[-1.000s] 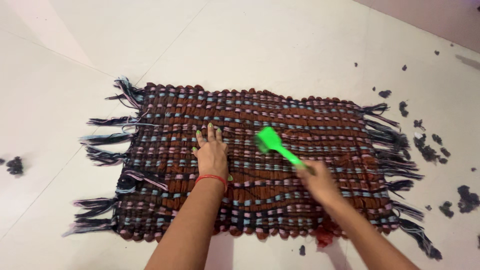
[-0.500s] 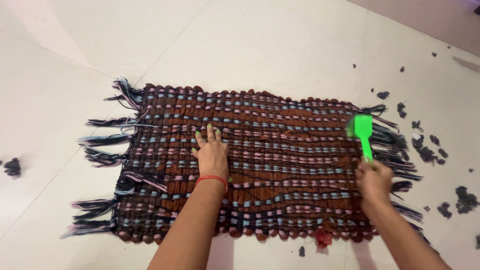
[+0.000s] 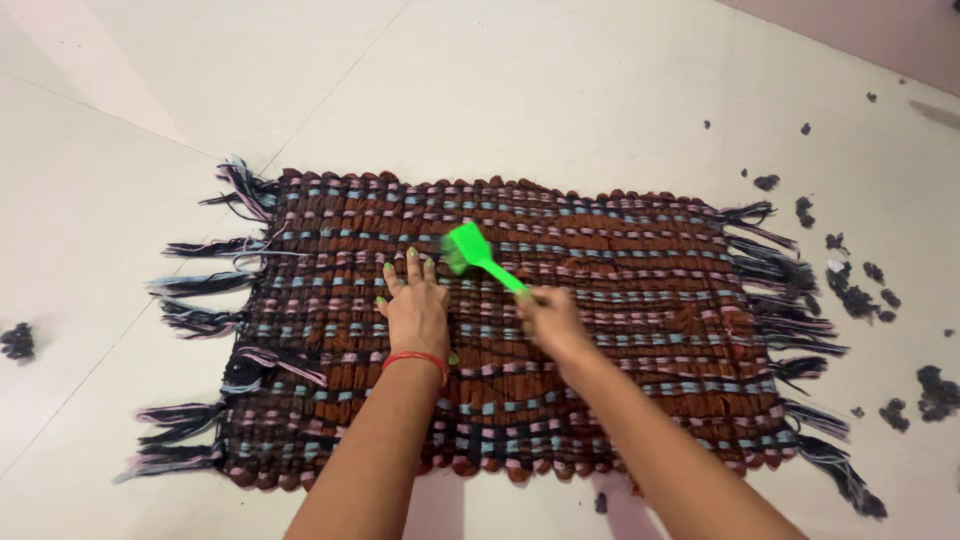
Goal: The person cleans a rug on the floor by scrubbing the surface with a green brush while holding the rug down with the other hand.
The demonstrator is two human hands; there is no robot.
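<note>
A woven brown mat [image 3: 620,260] with pink and blue stripes and dark fringes at both ends lies flat on the pale tiled floor. My left hand [image 3: 414,308] presses palm down on the mat's left half, fingers spread; a red band circles its wrist. My right hand [image 3: 549,318] grips the handle of a bright green brush [image 3: 472,253]. The brush head, blurred by motion, is on the mat just right of my left fingertips.
Dark clumps of fluff [image 3: 850,290] lie scattered on the floor past the mat's right fringe, more at the far right [image 3: 935,390]. One clump [image 3: 17,340] sits at the left edge. A small bit [image 3: 600,502] lies by the mat's near edge.
My right hand has swung the green brush from the mat's right end back to the middle, next to my left hand. The left hand has stayed put.
</note>
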